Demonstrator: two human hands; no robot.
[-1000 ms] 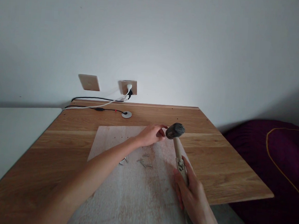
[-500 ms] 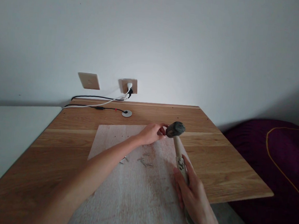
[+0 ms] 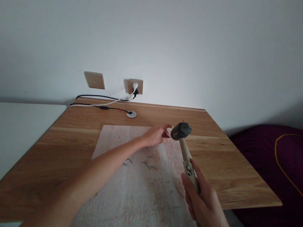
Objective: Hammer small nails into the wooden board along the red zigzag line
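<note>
My right hand is wrapped around the handle of a hammer. Its dark, blocky head is raised above the far right part of a pale wooden board, close to my left fingertips but apart from them. Over that far end of the board, my left hand has thumb and forefinger curled together in a pinch; whatever lies between the tips is too small to make out. Several loose nails are scattered on the board, and more nails show partly behind my left forearm. Small dark dots form a row near the board's far left.
The board rests on a wooden table against a white wall. Cables run from a wall socket past a round grommet. A white surface adjoins on the left; a purple beanbag-like mass lies right.
The hammer in my right hand has shifted slightly right and its handle tilts a little more. My left hand keeps its pinch at nearly the same spot on the board. The whole view has moved slightly.
</note>
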